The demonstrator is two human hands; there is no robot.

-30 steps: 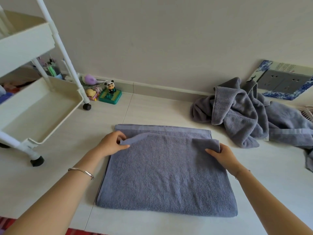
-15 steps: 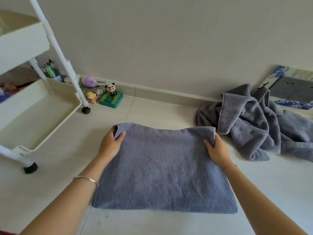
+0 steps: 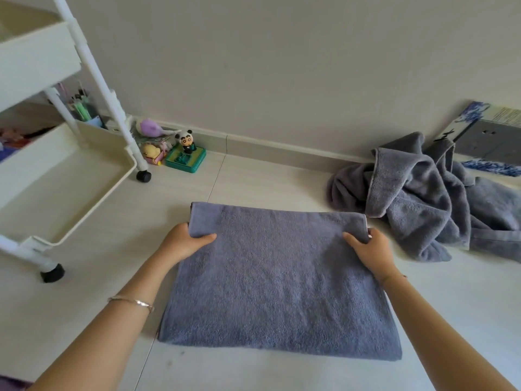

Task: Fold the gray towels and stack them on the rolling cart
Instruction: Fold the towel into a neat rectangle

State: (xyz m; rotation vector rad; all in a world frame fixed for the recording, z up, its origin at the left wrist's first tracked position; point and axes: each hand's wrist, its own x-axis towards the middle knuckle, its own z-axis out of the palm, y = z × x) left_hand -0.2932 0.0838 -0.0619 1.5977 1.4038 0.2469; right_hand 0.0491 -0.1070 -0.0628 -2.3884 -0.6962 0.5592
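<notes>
Now, left hand [image 3: 183, 245]: grips folded gray towel [image 3: 276, 283] at far left corner
Right hand [image 3: 373, 251]: grips its far right corner in fingers [image 3: 353, 239]

cart [image 3: 36, 55] cropped left; crumpled towels [image 3: 417, 198] cropped right, perhaps two

A folded gray towel [image 3: 279, 277] was laid flat on the pale tiled floor [image 3: 84, 306], doubled into a thick rectangle with its long edges running left to right. Its far left corner was gripped by the left hand [image 3: 183, 244] and its far right corner by the right hand [image 3: 372, 249], thumbs laid on top. A heap of unfolded gray towels [image 3: 423, 198] was left crumpled on the floor near the wall, just beyond the folded towel's far right corner. The white rolling cart [image 3: 56, 187] was stood on black casters to the left, apart from the folded towel.
</notes>
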